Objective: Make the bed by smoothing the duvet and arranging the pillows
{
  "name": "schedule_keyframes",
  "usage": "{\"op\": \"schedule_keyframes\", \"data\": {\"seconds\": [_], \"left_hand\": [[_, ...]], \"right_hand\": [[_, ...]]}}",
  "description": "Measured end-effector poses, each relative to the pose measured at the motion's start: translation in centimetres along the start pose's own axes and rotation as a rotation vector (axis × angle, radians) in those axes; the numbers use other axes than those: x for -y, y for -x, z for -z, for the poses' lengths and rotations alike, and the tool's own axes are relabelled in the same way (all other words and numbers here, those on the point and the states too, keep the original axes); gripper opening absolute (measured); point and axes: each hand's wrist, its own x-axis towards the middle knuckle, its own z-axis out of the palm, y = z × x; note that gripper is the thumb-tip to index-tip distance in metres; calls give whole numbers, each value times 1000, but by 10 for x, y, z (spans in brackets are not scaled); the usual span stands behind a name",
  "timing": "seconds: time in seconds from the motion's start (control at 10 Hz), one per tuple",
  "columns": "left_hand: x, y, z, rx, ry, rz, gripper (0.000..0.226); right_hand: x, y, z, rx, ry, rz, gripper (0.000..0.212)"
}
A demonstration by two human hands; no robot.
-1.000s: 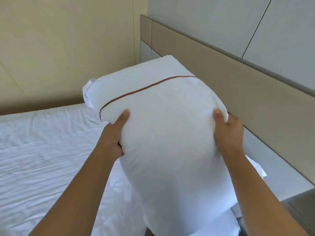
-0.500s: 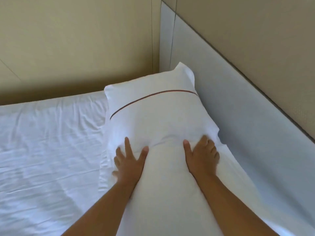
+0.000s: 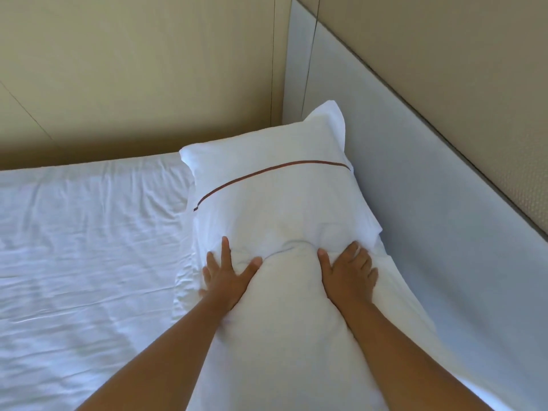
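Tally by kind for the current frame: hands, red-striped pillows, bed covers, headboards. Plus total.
hands: 2 (left hand, right hand)
red-striped pillow: 1
white bed cover: 1
headboard: 1
Total: 5
The white bulge between the arms may be a second pillow; cannot tell, so it is not counted.

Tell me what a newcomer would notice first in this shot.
The white pillow with its dark red stripe lies in the bed's far corner, against the grey headboard. The left hand and right hand press into it side by side, denting its near part. To the left spreads the wrinkled white bedding.
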Motion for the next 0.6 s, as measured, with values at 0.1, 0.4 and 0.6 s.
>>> {"op": "schedule_keyframes", "data": {"seconds": [0.1, 0.4, 0.6], "left_hand": [[7, 41, 14, 56, 60, -45, 142], [88, 206, 30, 231, -60, -263, 103], [154, 304, 84, 188, -68, -453, 64]], "right_hand": [[-8, 24, 21, 47, -11, -13, 96], [-9, 200, 49, 118, 192, 72, 106], [-22, 337, 60, 213, 181, 258, 94]]}}
